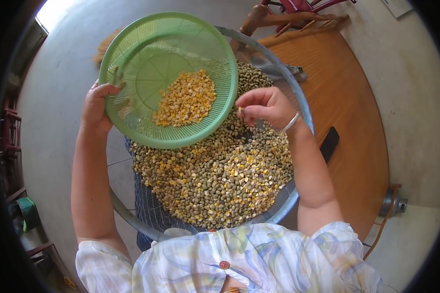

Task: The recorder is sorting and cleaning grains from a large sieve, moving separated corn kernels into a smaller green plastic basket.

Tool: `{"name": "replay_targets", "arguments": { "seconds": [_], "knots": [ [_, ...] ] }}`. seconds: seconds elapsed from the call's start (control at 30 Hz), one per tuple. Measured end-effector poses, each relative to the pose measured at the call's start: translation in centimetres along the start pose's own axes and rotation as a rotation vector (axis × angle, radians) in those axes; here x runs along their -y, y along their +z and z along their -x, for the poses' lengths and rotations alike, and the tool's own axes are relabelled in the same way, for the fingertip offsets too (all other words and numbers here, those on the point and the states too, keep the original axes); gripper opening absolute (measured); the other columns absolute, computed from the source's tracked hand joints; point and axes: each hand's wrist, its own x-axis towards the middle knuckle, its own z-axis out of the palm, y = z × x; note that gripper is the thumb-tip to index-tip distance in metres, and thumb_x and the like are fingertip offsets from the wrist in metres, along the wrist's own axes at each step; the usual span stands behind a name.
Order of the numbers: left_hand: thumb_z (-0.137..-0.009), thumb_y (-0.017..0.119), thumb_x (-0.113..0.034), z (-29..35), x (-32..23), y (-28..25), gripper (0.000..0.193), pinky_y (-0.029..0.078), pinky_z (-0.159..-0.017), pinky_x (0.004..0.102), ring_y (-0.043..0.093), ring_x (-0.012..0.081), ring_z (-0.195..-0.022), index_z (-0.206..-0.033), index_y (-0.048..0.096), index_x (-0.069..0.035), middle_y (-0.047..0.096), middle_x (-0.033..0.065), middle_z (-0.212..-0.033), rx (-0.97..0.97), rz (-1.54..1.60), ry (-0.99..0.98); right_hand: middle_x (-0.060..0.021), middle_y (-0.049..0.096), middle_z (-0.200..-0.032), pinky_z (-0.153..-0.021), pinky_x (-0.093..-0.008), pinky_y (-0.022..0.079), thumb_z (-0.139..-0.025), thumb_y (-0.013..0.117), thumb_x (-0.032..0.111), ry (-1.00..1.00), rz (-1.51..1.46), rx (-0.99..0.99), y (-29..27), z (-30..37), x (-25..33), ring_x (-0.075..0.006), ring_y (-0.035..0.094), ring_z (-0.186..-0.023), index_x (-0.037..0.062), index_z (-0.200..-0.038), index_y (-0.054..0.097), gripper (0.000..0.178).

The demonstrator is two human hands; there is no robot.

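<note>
My left hand [99, 107] grips the left rim of a round green plastic sieve basket [146, 53], thumb over the edge. The basket is tilted, and a heap of yellow corn kernels [188, 97] lies in its lower right part. To its right, my right hand [269, 108] is closed in a pinch, with a small yellow corn kernel [240, 111] at the fingertips. Beneath both hands is a wide round mesh sieve [308, 115] with a blue-grey rim. Greenish-brown beans [205, 168] mixed with yellow kernels are spread over its mesh; the green basket hides part of them.
A wooden table [357, 112] stands at the right, with a black phone-like object [330, 144] on it near the sieve. A wooden chair or stool [278, 19] with red parts is at the top. Straw bristles [104, 48] show behind the basket. A green item [28, 213] sits at far left.
</note>
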Motion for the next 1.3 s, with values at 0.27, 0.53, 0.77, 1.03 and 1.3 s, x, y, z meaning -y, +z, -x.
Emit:
{"name": "replay_targets", "arguments": {
  "seconds": [0.27, 0.53, 0.77, 1.03, 1.3],
  "knots": [
    [-0.071, 0.046, 0.002, -0.2, 0.0, -0.4, 0.044, 0.053, -0.064, 0.0346, 0.057, 0.0234, -0.077, -0.113, 0.038, 0.005, 0.051, 0.0174, -0.095, 0.011, 0.022, -0.018, -0.0069, 0.062, -0.081, -0.07, -0.026, 0.048, -0.072, 0.063, 0.012, 0.142, 0.518, -0.356, -6.3, 1.2, -3.0, -0.0109, 0.057, -0.079, 0.0015, -0.089, 0.061, 0.021],
    [-0.071, 0.046, 0.002, 0.0, -0.1, 0.4, 0.043, 0.053, -0.064, 0.0345, 0.057, 0.0232, -0.077, -0.113, 0.039, 0.003, 0.051, 0.0164, -0.095, -0.025, 0.002, -0.022, -0.0024, 0.062, -0.074, -0.059, -0.0227, 0.046, -0.071, 0.061, 0.008, 0.307, 0.769, 0.08, -4.8, -0.3, -3.8, -0.0085, 0.056, -0.065, 0.0013, -0.087, 0.062, 0.017],
    [-0.071, 0.046, 0.002, 0.4, -0.3, 0.9, 0.045, 0.053, -0.064, 0.0347, 0.056, 0.0232, -0.08, -0.115, 0.038, 0.003, 0.05, 0.0166, -0.098, -0.068, -0.019, -0.031, -0.0043, 0.061, -0.071, -0.054, -0.0237, 0.046, -0.072, 0.061, 0.004, 0.138, 0.638, -0.332, -6.9, 0.8, -4.0, -0.0086, 0.056, -0.061, 0.0002, -0.086, 0.063, 0.015],
    [-0.071, 0.046, 0.002, 0.1, -0.1, 0.3, 0.047, 0.053, -0.063, 0.034, 0.056, 0.0226, -0.079, -0.117, 0.037, 0.003, 0.05, 0.0162, -0.096, -0.082, -0.045, -0.015, -0.0091, 0.057, -0.051, -0.044, -0.0278, 0.045, -0.067, 0.06, 0.005, 0.713, 1.103, -0.162, -4.9, 0.9, -2.1, -0.0149, 0.054, -0.042, -0.003, -0.059, 0.06, 0.011],
    [-0.07, 0.045, 0.003, 0.3, -0.1, 0.2, 0.045, 0.053, -0.063, 0.034, 0.057, 0.0221, -0.077, -0.115, 0.038, 0.005, 0.051, 0.0162, -0.094, -0.048, 0.002, -0.024, -0.0089, 0.058, -0.052, -0.047, -0.0281, 0.047, -0.064, 0.061, 0.006, 0.642, 1.308, -0.146, -5.1, 0.5, -3.4, -0.0151, 0.057, -0.046, -0.0025, -0.055, 0.059, 0.013]
  ]
}}
